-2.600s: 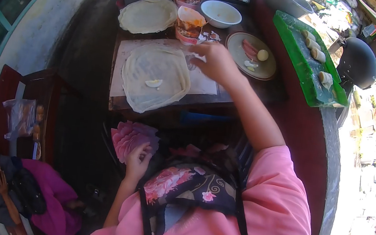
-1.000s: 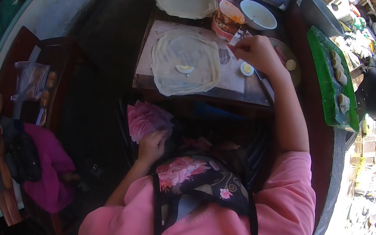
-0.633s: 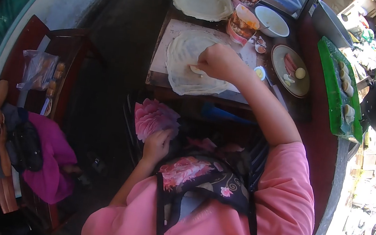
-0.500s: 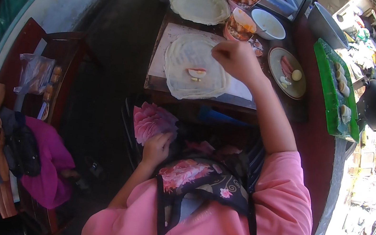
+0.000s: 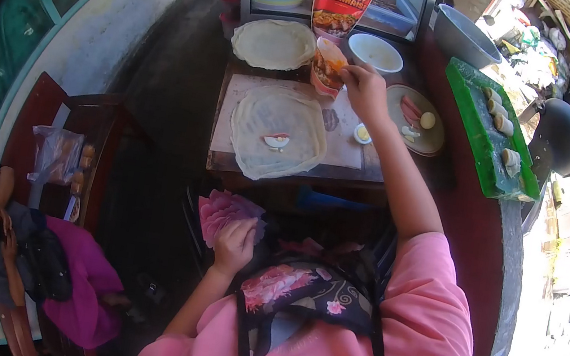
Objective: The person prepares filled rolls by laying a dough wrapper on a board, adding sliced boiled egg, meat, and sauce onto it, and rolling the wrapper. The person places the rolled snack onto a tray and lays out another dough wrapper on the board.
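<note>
My right hand [image 5: 364, 91], fingers pinched together, touches the right edge of the opened mayonnaise packet [image 5: 327, 71]; whether it grips the packet or something inside is hard to make out. Below and left, a thin round wrapper [image 5: 283, 116] lies on a pale board [image 5: 351, 147], with an egg wedge [image 5: 275, 141] and a reddish strip on it. A halved egg [image 5: 362, 133] sits to the right of the wrapper. In my lap, my left hand [image 5: 235, 244] is closed at the edge of a pink flower-shaped piece [image 5: 221, 214]; its fingertips are partly hidden.
Behind the board are stacked wrappers [image 5: 273, 44], a white bowl [image 5: 375, 52] and a standing mayonnaise pouch [image 5: 341, 0]. A plate [image 5: 431, 136] with egg and pink strips lies right, near a green tray [image 5: 481, 133] of rolls. A seated person [image 5: 60, 277] is at lower left.
My right hand came from the plate side to the wrapper, then moved up to the packet. A reddish strip now lies on the egg wedge. The camera view shifted; my left hand stays low.
</note>
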Motion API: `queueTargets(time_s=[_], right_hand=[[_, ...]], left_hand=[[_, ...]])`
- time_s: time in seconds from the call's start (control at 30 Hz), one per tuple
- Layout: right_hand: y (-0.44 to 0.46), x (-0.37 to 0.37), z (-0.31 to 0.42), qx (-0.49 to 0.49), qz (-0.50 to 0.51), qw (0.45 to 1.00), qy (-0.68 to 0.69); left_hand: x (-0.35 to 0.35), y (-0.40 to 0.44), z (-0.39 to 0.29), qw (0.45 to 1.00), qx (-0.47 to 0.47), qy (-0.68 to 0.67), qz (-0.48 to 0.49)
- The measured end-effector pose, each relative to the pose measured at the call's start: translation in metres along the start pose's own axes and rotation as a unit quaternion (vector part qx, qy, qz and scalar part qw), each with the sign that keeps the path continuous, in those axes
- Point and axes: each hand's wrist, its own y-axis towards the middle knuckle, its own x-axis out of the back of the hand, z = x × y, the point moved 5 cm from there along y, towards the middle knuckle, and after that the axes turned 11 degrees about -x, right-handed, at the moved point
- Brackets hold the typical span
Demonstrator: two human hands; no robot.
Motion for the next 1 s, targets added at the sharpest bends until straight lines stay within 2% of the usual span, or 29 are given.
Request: queueTargets(time_s=[0.07,0.17,0.2,0.27,0.4,0.47,0.5,0.6,0.7,0.87,1.0], right_hand=[[-0.019,0.005,0.010,0.032,0.011,0.999,-0.011],[-0.042,0.011,0.020,0.066,0.013,0.998,-0.014],[-0.050,0.014,0.026,0.108,0.006,0.993,-0.036],[-0.062,0.016,0.034,0.128,0.026,0.990,-0.055],[-0.084,0.018,0.040,0.166,0.026,0.983,-0.070],[-0.089,0.020,0.038,0.175,0.019,0.983,-0.058],[-0.088,0.024,0.036,0.163,0.005,0.985,-0.053],[-0.083,0.032,0.029,0.120,-0.040,0.991,-0.035],[-0.074,0.032,0.020,0.069,-0.079,0.994,-0.015],[-0.055,0.026,0.012,0.026,-0.093,0.995,0.007],[-0.039,0.032,0.011,0.002,-0.087,0.995,-0.049]], left_hand=[[0.020,0.059,-0.028,0.996,-0.080,0.020,-0.040],[0.026,0.131,-0.041,0.989,-0.128,-0.005,-0.077],[0.022,0.156,-0.043,0.988,-0.136,0.002,-0.078],[0.000,0.202,-0.033,0.995,-0.072,-0.047,-0.045],[-0.058,0.263,0.023,1.000,0.011,-0.020,0.018],[-0.084,0.281,0.053,0.999,-0.027,-0.035,0.005],[-0.093,0.287,0.065,0.998,-0.046,-0.043,0.000],[-0.111,0.297,0.082,0.984,0.010,-0.165,0.068],[-0.115,0.297,0.064,0.968,0.083,-0.156,0.177],[-0.141,0.296,0.064,0.982,0.061,-0.067,0.163],[-0.158,0.301,0.061,0.989,0.046,-0.021,0.141]])
